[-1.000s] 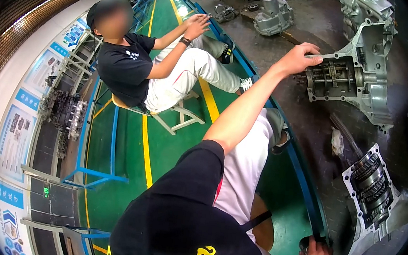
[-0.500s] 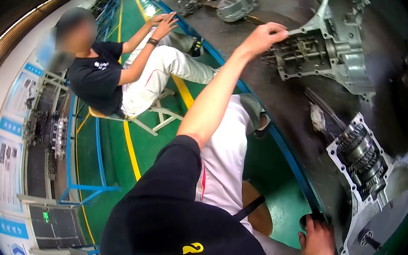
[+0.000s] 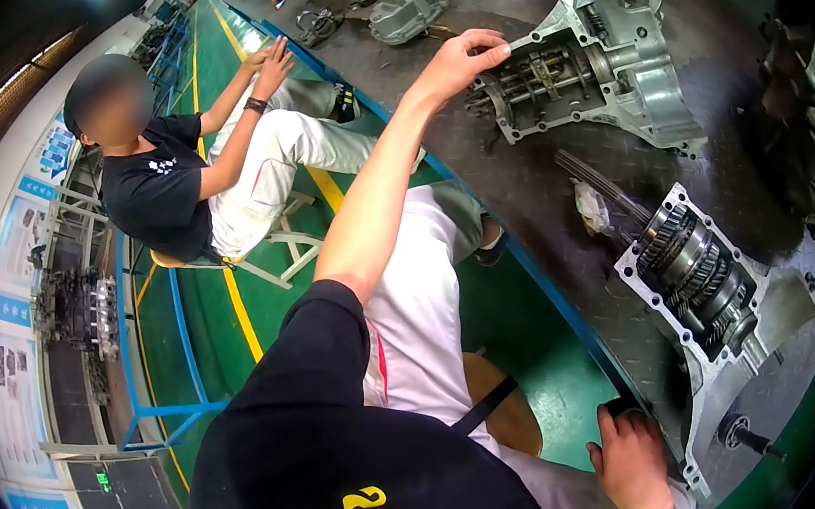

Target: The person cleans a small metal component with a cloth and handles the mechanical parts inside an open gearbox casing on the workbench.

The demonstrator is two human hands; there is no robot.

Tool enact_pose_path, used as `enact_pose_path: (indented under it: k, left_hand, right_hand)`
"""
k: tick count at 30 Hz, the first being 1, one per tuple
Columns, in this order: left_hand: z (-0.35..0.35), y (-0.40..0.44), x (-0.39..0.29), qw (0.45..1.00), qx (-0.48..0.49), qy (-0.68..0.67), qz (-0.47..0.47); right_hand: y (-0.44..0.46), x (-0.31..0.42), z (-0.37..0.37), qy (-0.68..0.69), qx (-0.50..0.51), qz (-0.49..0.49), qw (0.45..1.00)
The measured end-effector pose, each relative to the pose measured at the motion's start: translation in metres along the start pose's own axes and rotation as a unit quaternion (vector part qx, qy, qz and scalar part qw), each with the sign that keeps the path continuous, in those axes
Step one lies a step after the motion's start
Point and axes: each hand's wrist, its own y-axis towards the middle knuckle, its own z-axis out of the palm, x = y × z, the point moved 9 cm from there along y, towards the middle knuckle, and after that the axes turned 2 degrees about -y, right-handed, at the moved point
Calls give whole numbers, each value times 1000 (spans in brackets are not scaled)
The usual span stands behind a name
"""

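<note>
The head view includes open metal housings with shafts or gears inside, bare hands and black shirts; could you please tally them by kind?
Open housings: 2 (upper housing, lower housing)
Bare hands: 4 (wearer's left hand and right hand, co-worker's pair)
Black shirts: 2 (wearer's shirt, co-worker's shirt)
Total: 8

Left bare hand loosely bent beside the corner of an open, silver-grey metal housing with rods inside; contact unclear. Right bare hand at the edge of a dark metal workbench, near a silver gear-filled metal casing. Opposite, seated person in black T-shirt and white trousers, hands raised together.
</note>
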Motion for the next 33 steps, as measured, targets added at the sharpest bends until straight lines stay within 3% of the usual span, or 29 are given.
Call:
enact_pose_path:
  k: [5, 14, 16, 28, 33]
  left_hand:
    - [1, 2, -2, 999, 20, 41, 13]
    - [-3, 0, 19, 976, -7, -200, -81]
    - [-4, -3, 17, 970, -25, -212, -113]
    - [11, 0, 15, 988, 36, -137, -67]
    - [12, -2, 15, 974, 49, -202, -85]
  right_hand:
    - [-1, -1, 0, 1, -3, 1, 1000]
    - [-4, -1, -6, 5, -32, 2, 999]
    - [-3, -1, -4, 9, 14, 15, 1000]
    - [1, 0, -1, -6, 2, 9, 1000]
    - [2, -1, -1, -2, -1, 14, 1000]
